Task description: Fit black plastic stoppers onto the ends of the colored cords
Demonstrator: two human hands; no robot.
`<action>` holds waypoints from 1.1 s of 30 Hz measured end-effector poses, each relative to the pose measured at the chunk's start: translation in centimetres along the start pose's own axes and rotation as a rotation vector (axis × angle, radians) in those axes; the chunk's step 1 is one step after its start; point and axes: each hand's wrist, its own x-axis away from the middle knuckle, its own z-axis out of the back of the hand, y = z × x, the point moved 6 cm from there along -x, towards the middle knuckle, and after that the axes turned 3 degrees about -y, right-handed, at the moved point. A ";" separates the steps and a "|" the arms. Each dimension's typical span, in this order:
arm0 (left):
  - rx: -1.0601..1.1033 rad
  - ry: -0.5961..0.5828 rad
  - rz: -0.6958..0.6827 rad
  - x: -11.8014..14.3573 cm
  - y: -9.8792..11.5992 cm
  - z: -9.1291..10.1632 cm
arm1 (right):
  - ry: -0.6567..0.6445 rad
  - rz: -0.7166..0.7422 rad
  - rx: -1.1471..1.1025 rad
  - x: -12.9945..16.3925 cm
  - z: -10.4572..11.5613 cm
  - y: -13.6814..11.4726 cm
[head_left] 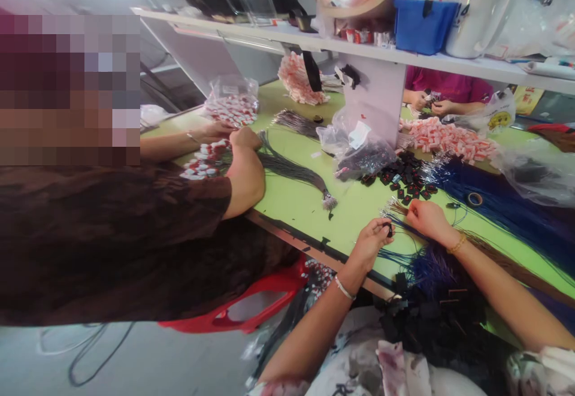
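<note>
My left hand (372,241) pinches a small black clip (389,230) at the near edge of the green table (305,204). My right hand (426,219) rests just to its right, fingers closed on a thin blue cord (404,225) that leads toward the clip. A thick bundle of dark blue cords (503,204) fans out to the right of my right hand. A pile of small black clips (406,177) lies just beyond my hands. Finished black pieces (440,312) are heaped in my lap.
A co-worker in a dark brown shirt (135,240) sits at my left, hands on black cords (287,168) and red-white tags (204,159). Another person (442,93) works behind a white shelf (359,45). Plastic bags (359,150), tag piles (449,138) and a tape roll (475,199) crowd the table.
</note>
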 end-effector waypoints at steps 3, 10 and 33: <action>0.047 -0.002 -0.001 0.0 0.0 0.0 | 0.044 0.112 -0.334 -0.3 0.4 -0.6; 0.171 -0.002 0.018 -0.5 -0.7 0.0 | 0.049 0.238 -0.774 0.4 0.9 -2.5; 0.207 -0.054 0.030 -0.5 -1.1 0.2 | -0.041 0.173 -0.455 2.7 -0.7 -3.2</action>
